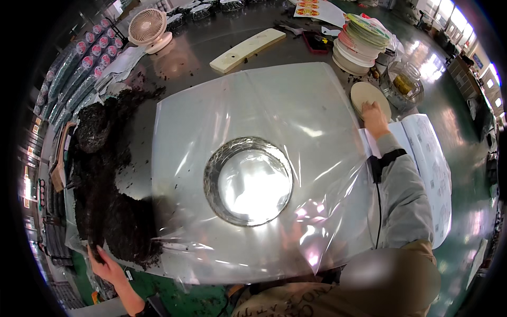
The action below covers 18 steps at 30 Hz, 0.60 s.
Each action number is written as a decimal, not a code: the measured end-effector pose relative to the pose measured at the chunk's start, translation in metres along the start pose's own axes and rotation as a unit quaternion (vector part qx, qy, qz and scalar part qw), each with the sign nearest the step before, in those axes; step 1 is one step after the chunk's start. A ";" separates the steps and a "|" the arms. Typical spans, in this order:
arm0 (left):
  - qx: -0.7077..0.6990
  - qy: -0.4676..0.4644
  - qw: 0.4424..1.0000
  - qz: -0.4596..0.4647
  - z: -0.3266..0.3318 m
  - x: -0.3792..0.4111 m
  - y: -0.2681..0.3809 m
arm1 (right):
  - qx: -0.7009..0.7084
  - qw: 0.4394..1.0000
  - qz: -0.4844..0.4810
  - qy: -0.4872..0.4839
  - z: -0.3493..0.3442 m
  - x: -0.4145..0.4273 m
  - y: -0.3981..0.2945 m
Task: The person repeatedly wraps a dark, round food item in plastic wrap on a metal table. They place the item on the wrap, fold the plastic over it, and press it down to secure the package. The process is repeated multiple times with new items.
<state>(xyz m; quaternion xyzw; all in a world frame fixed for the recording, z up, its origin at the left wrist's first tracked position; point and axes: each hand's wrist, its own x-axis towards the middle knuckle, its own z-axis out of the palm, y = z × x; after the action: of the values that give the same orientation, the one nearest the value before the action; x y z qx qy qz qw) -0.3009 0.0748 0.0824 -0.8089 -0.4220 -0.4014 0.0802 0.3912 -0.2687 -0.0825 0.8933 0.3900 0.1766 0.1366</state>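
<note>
My left hand is at the lower left with its fingers and thumb around a piece of the dark, crumbly material at the table's edge. On the right, my right hand rests its fingertips on a pale round disc; whether it grips the disc I cannot tell. Between my hands, clear plastic film lies over the table. A round metal ring stands at its middle, with film across and inside it.
A stack of round labels or discs and a glass jar stand at the back right. A pale board, a small fan and wrapped cylindrical packs lie farther back and left. Printed sheets lie beside my right arm.
</note>
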 end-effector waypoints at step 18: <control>-0.650 -0.286 0.636 -0.304 0.156 -0.024 0.192 | 0.557 0.797 -0.194 0.130 -0.233 -0.083 -0.175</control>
<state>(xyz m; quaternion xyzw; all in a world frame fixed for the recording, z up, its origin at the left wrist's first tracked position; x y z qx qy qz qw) -0.0748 0.0121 0.0012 -0.5530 -0.2759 -0.3222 -0.7171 0.1270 -0.1909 0.0430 0.6895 0.6003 0.0135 -0.4050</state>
